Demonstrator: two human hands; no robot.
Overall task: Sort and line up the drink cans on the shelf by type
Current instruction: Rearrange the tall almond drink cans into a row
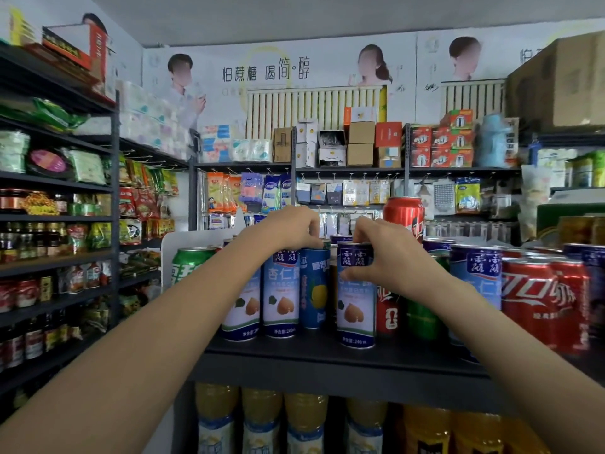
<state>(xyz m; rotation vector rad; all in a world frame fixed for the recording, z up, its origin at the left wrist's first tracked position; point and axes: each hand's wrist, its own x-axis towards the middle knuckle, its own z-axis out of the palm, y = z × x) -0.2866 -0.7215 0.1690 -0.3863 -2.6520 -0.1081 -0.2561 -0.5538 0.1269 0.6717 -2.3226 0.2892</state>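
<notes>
**Both hands on cans at the front of the shelf**

Your left hand (288,226) reaches over the top of a slim blue can with a yellow fruit on it (315,285), fingers curled down onto its rim in a pinch. That can stands upright just behind the front row, between two almond-drink cans. Your right hand (381,253) wraps a white-and-blue almond-drink can (355,296), thumb low on the front of the label and fingers curled round the upper part; the can stands upright on the dark shelf (294,350), a little forward of its neighbours.

To the left of the blue can, two more almond-drink cans (281,293) stand side by side, and a green can (188,262) sits further left, partly behind your forearm. To the right are red cola cans (537,299), with another almond-drink can (478,273) among them. One red can (404,213) sits higher, behind your right hand. Yellow drink bottles (262,411) fill the shelf below.
</notes>
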